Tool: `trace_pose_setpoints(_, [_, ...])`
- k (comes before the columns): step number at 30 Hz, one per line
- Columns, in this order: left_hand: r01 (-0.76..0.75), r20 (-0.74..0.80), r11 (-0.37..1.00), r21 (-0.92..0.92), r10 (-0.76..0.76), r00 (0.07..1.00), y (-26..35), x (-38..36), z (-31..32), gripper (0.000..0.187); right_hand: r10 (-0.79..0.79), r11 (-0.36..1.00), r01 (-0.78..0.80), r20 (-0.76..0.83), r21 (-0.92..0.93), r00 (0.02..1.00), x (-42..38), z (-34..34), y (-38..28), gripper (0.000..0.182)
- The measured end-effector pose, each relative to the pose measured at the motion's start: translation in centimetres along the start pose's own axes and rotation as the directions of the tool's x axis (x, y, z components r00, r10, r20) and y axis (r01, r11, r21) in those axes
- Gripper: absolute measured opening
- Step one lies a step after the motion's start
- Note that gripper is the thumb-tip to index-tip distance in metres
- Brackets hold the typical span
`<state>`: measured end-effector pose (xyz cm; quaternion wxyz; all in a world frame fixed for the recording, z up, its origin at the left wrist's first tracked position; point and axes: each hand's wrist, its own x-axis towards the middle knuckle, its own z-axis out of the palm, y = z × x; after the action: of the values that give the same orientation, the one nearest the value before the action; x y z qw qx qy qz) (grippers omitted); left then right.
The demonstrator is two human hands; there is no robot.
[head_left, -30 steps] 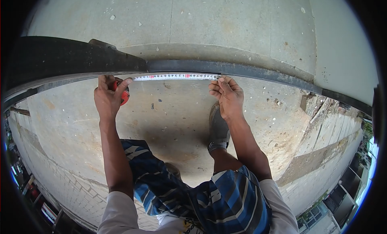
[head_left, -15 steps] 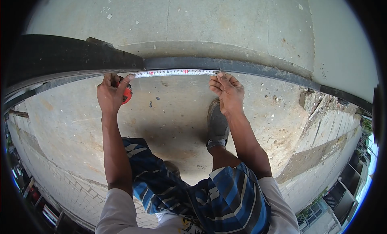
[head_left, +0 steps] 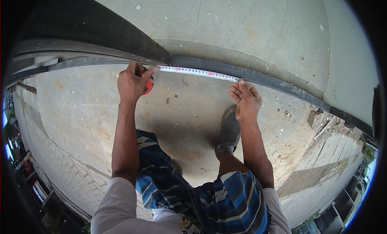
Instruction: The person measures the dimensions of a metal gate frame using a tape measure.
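Note:
A red and black tape measure (head_left: 148, 87) is gripped in my left hand (head_left: 131, 84), whose thumb is blurred by motion near the start of the blade. From there a white blade (head_left: 197, 72) with black and red numbers stretches rightward along the near side of a dark metal rail (head_left: 229, 68). My right hand (head_left: 247, 100) pinches the blade's far end between thumb and fingers, close against the rail. The palm side of both hands is hidden.
A large dark metal panel (head_left: 100, 28) rises at the upper left and meets the rail. Grey concrete (head_left: 258, 24) lies beyond it. My shoe (head_left: 230, 127) stands on the stained floor below my right hand. Broken concrete (head_left: 322, 123) edges the right side.
The view has shifted and tilted, so hands, tape and rail appear further right, sloping down to the right. My left thumb has become blurred. Both hands keep their hold on the tape measure.

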<state>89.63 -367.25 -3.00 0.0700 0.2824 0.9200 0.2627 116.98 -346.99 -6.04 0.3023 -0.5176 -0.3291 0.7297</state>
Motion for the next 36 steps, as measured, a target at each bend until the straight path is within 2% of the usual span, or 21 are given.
trace_pose_setpoints(1, [-0.056, -0.056, 0.997, -0.050, 0.054, 0.997, -0.6, 0.1, 0.4, 0.056, 0.016, 1.000, -0.016, 0.043, 0.002, 0.999, 0.0, 0.0, 0.0, 0.018])
trace_pose_setpoints(3, [-0.028, -0.028, 1.000, 0.002, 0.028, 0.999, -0.7, 0.1, 0.2, 0.055, -0.011, 1.000, 0.012, 0.016, -0.002, 1.000, 0.0, -0.1, 0.1, 0.015])
trace_pose_setpoints(4, [-0.006, -0.004, 1.000, 0.028, 0.006, 1.000, -0.5, 0.1, 0.0, 0.055, 0.001, 1.000, -0.001, 0.052, -0.004, 0.999, 0.1, -0.1, 0.2, 0.015])
trace_pose_setpoints(8, [0.020, 0.005, 0.999, 0.027, -0.021, 1.000, -0.3, 0.0, -0.3, 0.054, -0.018, 1.000, 0.018, 0.059, -0.006, 0.998, 0.5, -0.5, 0.3, 0.012])
trace_pose_setpoints(11, [0.048, 0.079, 0.996, 0.073, -0.054, 0.995, 0.2, -0.1, -0.6, 0.053, -0.028, 0.999, 0.030, 0.071, -0.023, 0.997, 0.7, -0.6, 0.3, 0.012])
trace_pose_setpoints(16, [0.058, 0.049, 0.998, 0.039, -0.060, 0.997, 0.1, -0.1, -0.4, 0.055, -0.038, 0.998, 0.042, 0.097, -0.045, 0.995, 0.9, -0.9, 0.5, 0.013])
trace_pose_setpoints(18, [0.083, 0.035, 0.996, 0.020, -0.084, 0.996, 0.0, -0.2, -0.4, 0.055, -0.038, 0.998, 0.040, 0.057, -0.042, 0.998, 0.9, -0.7, 0.4, 0.013])
trace_pose_setpoints(24, [0.061, 0.048, 0.998, 0.014, -0.062, 0.997, -0.3, -0.2, -0.3, 0.061, -0.042, 0.997, 0.047, 0.095, -0.060, 0.995, 1.0, -0.9, 0.4, 0.013])
trace_pose_setpoints(27, [0.062, 0.084, 0.998, 0.022, -0.064, 0.994, -0.3, -0.2, -0.6, 0.050, -0.041, 0.997, 0.048, 0.102, -0.062, 0.994, 1.1, -1.0, 0.3, 0.012])
trace_pose_setpoints(30, [0.026, 0.049, 0.999, 0.025, -0.027, 0.998, -0.6, -0.3, -0.2, 0.050, -0.044, 0.997, 0.050, 0.089, -0.066, 0.995, 1.0, -0.9, 0.4, 0.012])
trace_pose_setpoints(32, [0.009, 0.015, 1.000, 0.022, -0.009, 1.000, -0.6, -0.2, -0.1, 0.057, -0.049, 0.997, 0.054, 0.075, -0.063, 0.996, 0.9, -0.8, 0.4, 0.012])
trace_pose_setpoints(36, [0.015, 0.039, 1.000, -0.001, -0.015, 0.999, -0.7, -0.2, 0.0, 0.056, -0.041, 0.998, 0.045, 0.077, -0.051, 0.996, 0.8, -0.6, 0.4, 0.012])
